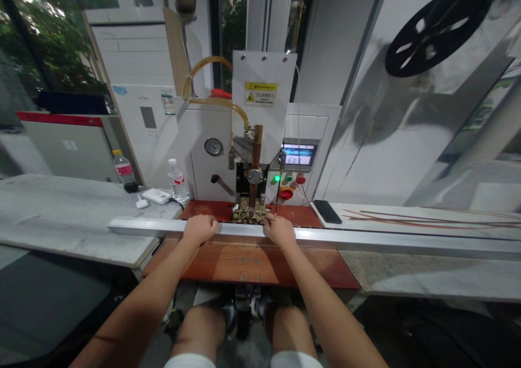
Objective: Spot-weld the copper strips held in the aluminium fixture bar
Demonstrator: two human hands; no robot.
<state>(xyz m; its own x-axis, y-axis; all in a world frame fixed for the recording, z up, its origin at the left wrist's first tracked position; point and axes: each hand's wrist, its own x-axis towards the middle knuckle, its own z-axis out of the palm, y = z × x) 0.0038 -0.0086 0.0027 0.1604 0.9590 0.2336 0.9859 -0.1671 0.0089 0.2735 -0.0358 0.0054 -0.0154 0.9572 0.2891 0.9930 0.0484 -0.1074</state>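
A long silver metal bar [240, 230] lies crosswise in front of the machine, over a reddish-brown board [228, 262]. My left hand [200, 230] is closed over the bar, left of the brass-coloured fixture [246, 209]. To the right of that fixture, my right hand [280, 231] is closed at the bar too, its thumb and forefinger near the fixture; the fingertips are partly hidden. Above the bar, between my hands, the machine's copper-coloured upright head [255, 156] points down into the fixture.
A lit screen [299, 154] and a red knob [286, 193] are on the machine's front. Left stand a clear bottle [177, 181], a dark-drink bottle [125, 171] and a white power bank [156, 196]. Right lie a phone [327, 211] and thin copper-coloured rods [407, 220].
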